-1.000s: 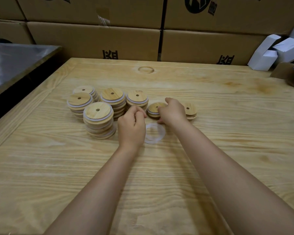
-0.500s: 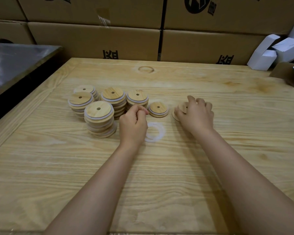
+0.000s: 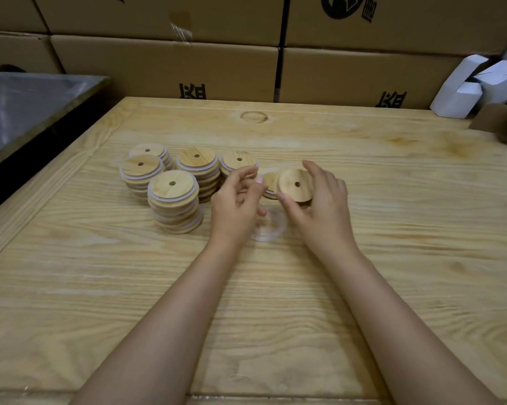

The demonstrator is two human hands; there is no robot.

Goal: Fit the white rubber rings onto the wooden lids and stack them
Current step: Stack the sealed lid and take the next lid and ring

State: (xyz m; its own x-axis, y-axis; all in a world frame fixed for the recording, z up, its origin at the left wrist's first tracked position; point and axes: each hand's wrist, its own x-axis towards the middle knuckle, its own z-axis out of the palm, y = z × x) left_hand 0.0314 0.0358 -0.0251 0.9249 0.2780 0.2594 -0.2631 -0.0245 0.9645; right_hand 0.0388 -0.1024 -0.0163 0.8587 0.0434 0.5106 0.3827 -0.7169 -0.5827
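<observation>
Head view: right hand point(image 3: 319, 213) pinches a tilted wooden lid point(image 3: 295, 185); left hand point(image 3: 234, 207) half-curled (grip unclear).

My left forearm point(image 3: 158, 331) and right forearm point(image 3: 407, 331) are bare as far as the view reaches. My left hand point(image 3: 234, 206) and right hand point(image 3: 319, 206) are bare too. One fingernail point(image 3: 258, 179) looks pale pink, trimmed short.

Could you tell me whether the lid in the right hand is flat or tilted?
Tilted: the round wooden lid faces the camera, pinched in the right hand.
</observation>
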